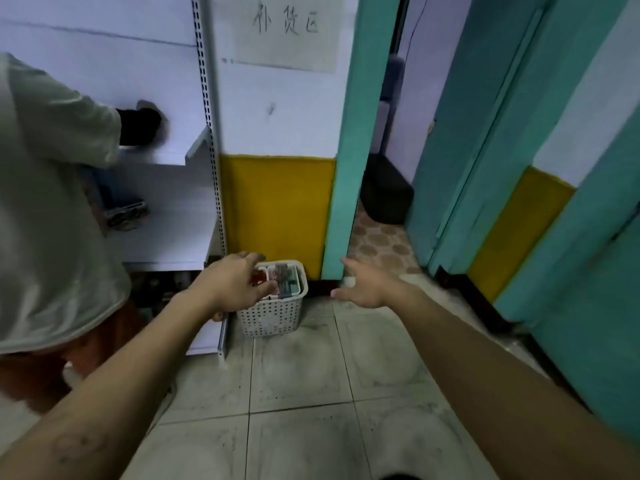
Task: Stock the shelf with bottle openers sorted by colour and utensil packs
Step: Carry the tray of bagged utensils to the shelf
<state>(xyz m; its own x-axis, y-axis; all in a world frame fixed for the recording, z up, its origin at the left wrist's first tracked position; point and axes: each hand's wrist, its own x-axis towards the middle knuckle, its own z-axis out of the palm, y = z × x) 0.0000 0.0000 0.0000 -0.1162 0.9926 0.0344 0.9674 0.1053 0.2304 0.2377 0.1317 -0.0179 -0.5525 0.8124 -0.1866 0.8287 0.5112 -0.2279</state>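
Arms (138, 358) outstretched — left hand (239, 284) fingers parted over basket (273, 315), right hand (363, 287) fingers spread.

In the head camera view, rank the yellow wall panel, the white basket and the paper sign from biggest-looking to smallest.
1. yellow wall panel
2. paper sign, though the frame's top edge cuts it off
3. white basket
All three are at or by the same wall, so nearness hardly skews the order.
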